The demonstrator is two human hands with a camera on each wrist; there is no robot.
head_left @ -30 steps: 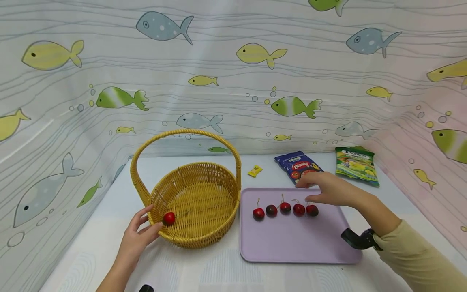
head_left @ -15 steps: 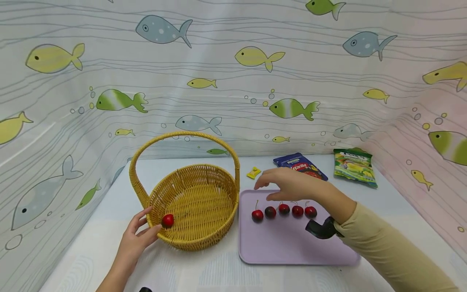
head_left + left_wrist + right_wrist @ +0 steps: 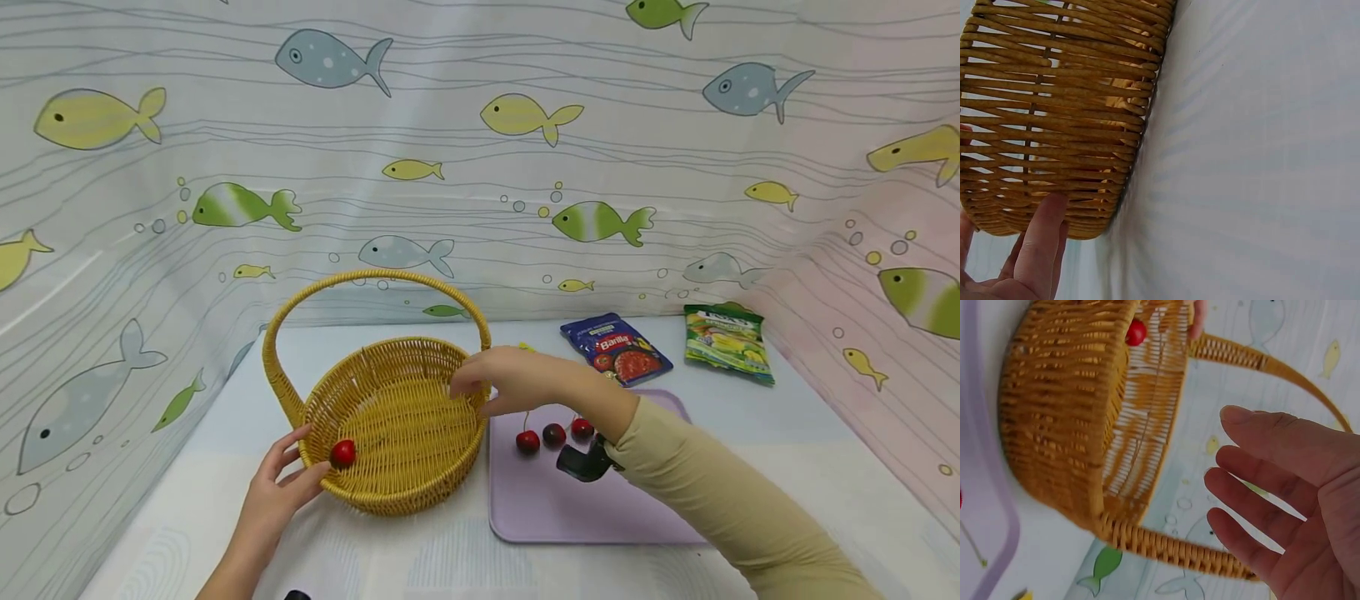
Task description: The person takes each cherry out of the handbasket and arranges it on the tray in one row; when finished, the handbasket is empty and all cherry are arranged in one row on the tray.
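A yellow wicker basket (image 3: 408,492) with a tall hoop handle stands left of centre. One red cherry (image 3: 343,453) lies inside it, near the left wall. My left hand (image 3: 279,483) holds the basket's left side, thumb and forefinger at the rim; in the left wrist view a finger (image 3: 1041,240) rests on the woven outer wall. My right hand (image 3: 517,379) hovers over the basket's right rim, fingers loosely spread; the right wrist view shows nothing between them. Beneath the right forearm, a lilac tray (image 3: 540,512) carries dark red cherries (image 3: 554,434) with stems, some hidden by the wrist.
Behind the tray lie a blue Barilla pouch (image 3: 618,348) and a green snack bag (image 3: 727,343). A small yellow wrapped sweet is mostly covered by the right hand. A fish-patterned curtain (image 3: 465,200) encloses the back and sides of the white table (image 3: 420,567).
My right hand has moved left, from above the tray's right end to the basket's right rim. The left hand has stayed at the basket. No cherry has visibly moved.
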